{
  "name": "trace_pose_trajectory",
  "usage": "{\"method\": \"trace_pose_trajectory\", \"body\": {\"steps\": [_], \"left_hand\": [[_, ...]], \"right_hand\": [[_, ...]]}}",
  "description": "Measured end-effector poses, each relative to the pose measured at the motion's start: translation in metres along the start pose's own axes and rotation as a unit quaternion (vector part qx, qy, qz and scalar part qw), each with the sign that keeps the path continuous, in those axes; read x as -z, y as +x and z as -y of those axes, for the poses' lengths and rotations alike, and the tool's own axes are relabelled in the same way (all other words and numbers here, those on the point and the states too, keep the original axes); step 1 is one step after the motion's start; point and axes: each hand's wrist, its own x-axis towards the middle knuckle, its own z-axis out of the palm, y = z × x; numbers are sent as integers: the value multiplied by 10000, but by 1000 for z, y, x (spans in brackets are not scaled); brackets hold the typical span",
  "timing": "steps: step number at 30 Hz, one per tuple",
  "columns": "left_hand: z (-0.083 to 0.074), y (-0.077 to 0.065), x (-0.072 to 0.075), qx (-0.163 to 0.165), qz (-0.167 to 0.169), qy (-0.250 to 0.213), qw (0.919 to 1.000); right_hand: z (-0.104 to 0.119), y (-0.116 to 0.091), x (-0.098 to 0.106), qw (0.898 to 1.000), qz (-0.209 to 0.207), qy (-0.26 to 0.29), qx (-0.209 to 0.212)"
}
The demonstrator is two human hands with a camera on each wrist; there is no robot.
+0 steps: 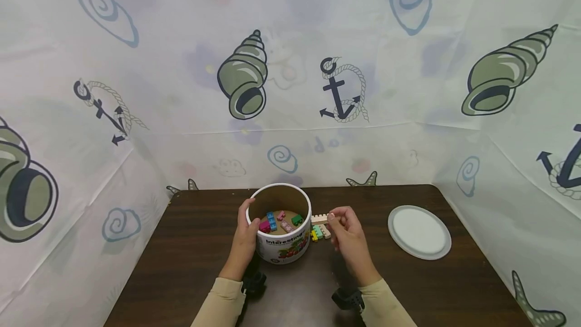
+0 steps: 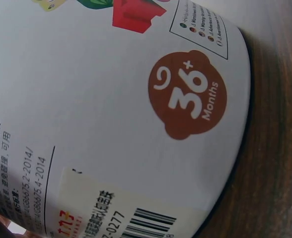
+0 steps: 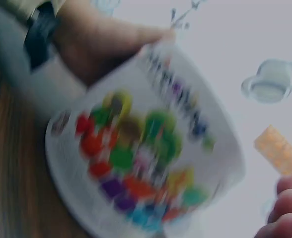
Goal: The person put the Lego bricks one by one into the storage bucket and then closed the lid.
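A white round tub (image 1: 280, 252) with printed fruit stands on the table, with several toy bricks inside, among them a blue brick (image 1: 271, 221), a magenta brick (image 1: 265, 226) and a green brick (image 1: 297, 220). My left hand (image 1: 245, 238) grips its left rim. To the right of the tub, my right hand (image 1: 353, 240) pinches a long peach building brick (image 1: 320, 219) by one end. That brick (image 3: 281, 152) is blurred in the right wrist view. Below it lie a teal brick (image 1: 317, 232) and a yellow brick (image 1: 314, 236), close against the tub.
A white round lid (image 1: 419, 232) lies on the right part of the dark wooden table (image 1: 181, 256). Behind and beside the table hangs a pale cloth (image 1: 290, 155) printed with shells and anchors.
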Motion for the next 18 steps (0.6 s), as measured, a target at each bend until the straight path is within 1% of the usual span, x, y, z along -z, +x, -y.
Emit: {"method": "trace_pose_trajectory", "body": {"steps": [2, 5, 7, 9, 11, 13, 16, 18], "left_hand": [[0, 0, 0, -4, -9, 8, 10000], [0, 0, 0, -36, -3, 1, 10000], [0, 0, 0, -79, -1, -1, 10000], [0, 0, 0, -119, 4, -46, 9999], [0, 1, 0, -148, 2, -78, 9999], [0, 1, 0, -173, 16, -88, 9998], [1, 1, 1, -204, 19, -69, 9998], [1, 1, 1, -237, 5, -25, 9997]], "right_hand": [[13, -4, -9, 9994, 291, 91, -175], [25, -8, -22, 9967, 635, 189, -471], [31, -11, -30, 9948, 790, 173, -620], [34, -12, -36, 9939, 875, 114, -668], [36, -12, -40, 9940, 922, 36, -588], [37, -13, -43, 9948, 940, -66, -380], [36, -14, -45, 9939, 1082, -213, -26], [36, -14, -45, 9923, 1196, -300, 107]]}}
